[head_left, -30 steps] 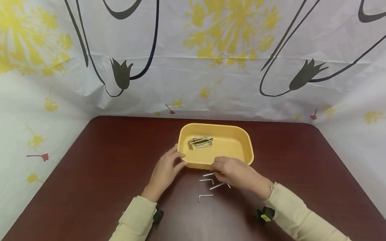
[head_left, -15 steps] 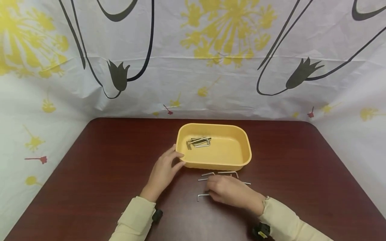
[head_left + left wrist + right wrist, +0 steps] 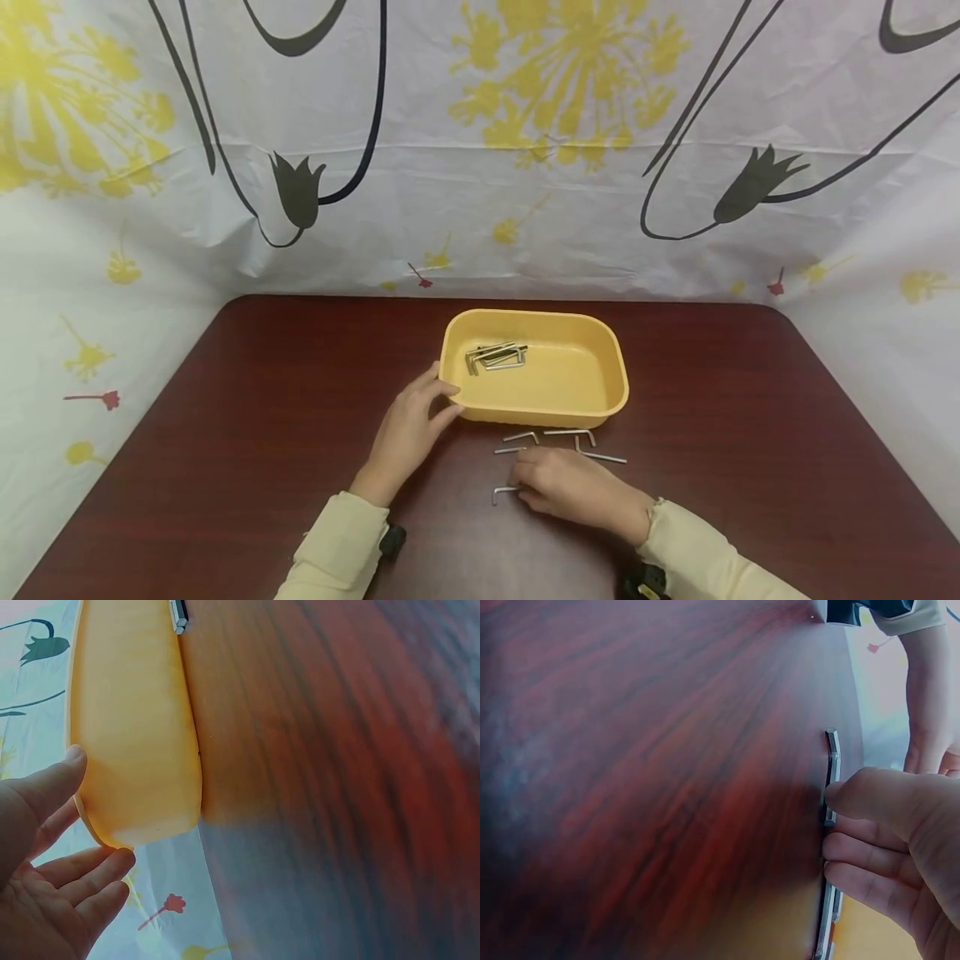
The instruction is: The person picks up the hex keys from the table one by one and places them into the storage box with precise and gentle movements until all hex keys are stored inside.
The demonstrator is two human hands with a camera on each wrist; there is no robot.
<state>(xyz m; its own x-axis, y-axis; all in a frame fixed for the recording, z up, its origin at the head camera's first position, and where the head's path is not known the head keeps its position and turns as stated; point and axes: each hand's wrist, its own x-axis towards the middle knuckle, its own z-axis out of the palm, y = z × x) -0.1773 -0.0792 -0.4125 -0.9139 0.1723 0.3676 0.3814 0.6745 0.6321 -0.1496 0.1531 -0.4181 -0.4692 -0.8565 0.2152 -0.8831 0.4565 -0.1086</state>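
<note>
My left hand [image 3: 405, 429] grips the near left corner of the yellow plastic tray [image 3: 540, 413], its thumb against the rim [image 3: 73, 761]. Inside the tray, at the left, several hex keys [image 3: 495, 355] lie in a pile. My right hand [image 3: 573, 487] is low over the table in front of the tray. Its thumb and fingers pinch the nearest L-shaped hex key [image 3: 504, 490], which lies on the tabletop; the right wrist view shows the thumb on that hex key [image 3: 831, 772]. The hand partly covers another hex key [image 3: 508, 451].
Between tray and right hand lie more loose hex keys: one small [image 3: 520, 436], one long [image 3: 567, 432] and one farther right [image 3: 603, 457]. The dark red-brown wooden table [image 3: 315, 367] ends at the back against a patterned white cloth [image 3: 480, 200].
My right hand has come away from the tray's front edge, toward me and slightly left, to the nearest hex key. The left hand stays on the tray corner.
</note>
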